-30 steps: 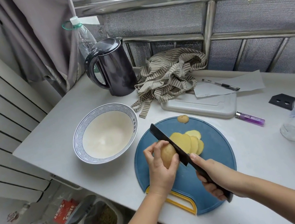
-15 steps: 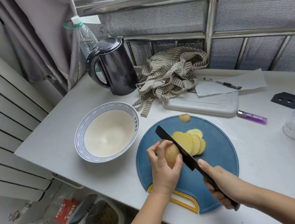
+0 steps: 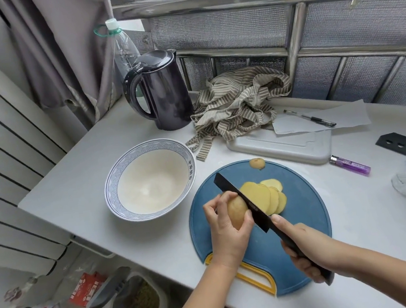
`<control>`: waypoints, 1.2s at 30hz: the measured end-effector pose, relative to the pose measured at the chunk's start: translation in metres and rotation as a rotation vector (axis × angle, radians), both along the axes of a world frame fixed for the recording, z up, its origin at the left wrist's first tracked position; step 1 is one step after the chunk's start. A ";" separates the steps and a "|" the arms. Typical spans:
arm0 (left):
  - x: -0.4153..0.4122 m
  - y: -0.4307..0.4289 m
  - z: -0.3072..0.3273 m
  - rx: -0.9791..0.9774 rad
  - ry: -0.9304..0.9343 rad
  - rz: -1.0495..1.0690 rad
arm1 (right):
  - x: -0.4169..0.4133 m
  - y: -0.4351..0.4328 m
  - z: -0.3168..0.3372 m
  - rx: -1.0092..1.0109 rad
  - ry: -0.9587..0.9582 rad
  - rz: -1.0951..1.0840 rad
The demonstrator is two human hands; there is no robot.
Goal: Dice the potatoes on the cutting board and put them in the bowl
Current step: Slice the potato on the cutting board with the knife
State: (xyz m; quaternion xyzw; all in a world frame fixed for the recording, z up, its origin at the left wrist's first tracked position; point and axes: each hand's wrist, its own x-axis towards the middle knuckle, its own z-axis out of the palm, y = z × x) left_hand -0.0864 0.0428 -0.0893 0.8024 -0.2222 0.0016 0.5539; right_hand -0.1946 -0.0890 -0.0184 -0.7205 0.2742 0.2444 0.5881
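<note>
Potato (image 3: 236, 210): on the blue cutting board (image 3: 307, 220), gripped by the left hand (image 3: 227, 234).
Knife (image 3: 252, 208): blade against the potato's cut face, handle clasped in the right hand (image 3: 305, 251).
Slices (image 3: 268, 197): fanned just beside the blade.
Bowl (image 3: 149, 187): left of the board, on the bench (image 3: 71, 193).

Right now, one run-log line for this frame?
left hand holds potato | right hand grips knife | slices on board | bowl empty
</note>
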 end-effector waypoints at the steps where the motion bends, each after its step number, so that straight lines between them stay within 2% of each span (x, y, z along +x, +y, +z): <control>1: 0.000 0.000 -0.001 -0.001 0.004 -0.006 | -0.002 0.000 -0.002 -0.020 0.005 -0.001; 4: 0.002 0.001 -0.005 -0.008 0.000 -0.012 | -0.007 0.009 -0.013 -0.071 -0.002 -0.036; 8: 0.004 0.004 -0.005 -0.030 0.005 -0.009 | -0.009 0.023 -0.021 0.004 -0.030 -0.092; 19: 0.002 0.001 0.000 -0.030 0.060 0.039 | 0.005 0.007 0.001 -0.021 0.035 0.030; 25: 0.003 0.001 -0.006 -0.037 -0.014 0.011 | 0.008 0.001 0.017 0.035 0.123 0.012; 30: 0.006 0.003 -0.005 -0.041 0.009 0.002 | 0.003 0.014 -0.002 -0.080 0.101 0.002; 36: 0.008 0.004 -0.004 -0.060 -0.006 -0.015 | -0.001 0.024 -0.016 -0.057 0.102 -0.074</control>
